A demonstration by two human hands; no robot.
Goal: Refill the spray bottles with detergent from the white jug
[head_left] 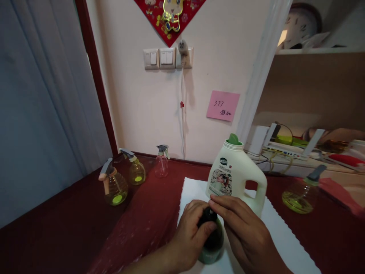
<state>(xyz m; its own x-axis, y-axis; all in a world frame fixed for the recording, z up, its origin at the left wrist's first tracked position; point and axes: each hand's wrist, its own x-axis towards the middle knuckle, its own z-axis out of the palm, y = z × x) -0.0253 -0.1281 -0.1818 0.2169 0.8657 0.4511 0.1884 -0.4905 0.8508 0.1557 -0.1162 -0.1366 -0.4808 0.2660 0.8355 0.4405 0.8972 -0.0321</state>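
Dark green bottle (pixel 214 243) in closed left hand (pixel 189 233); right hand (pixel 245 232) atop, grip unclear.

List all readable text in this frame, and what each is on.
"377": handwritten on the pink sticky note on the wall.
Two handwritten characters below it: too unclear to read.
Label and logo on the white detergent jug: print too small and blurred.
Face of the clock on the shelf: numerals blurred.
The dark bottle in the left hand: no text shows.
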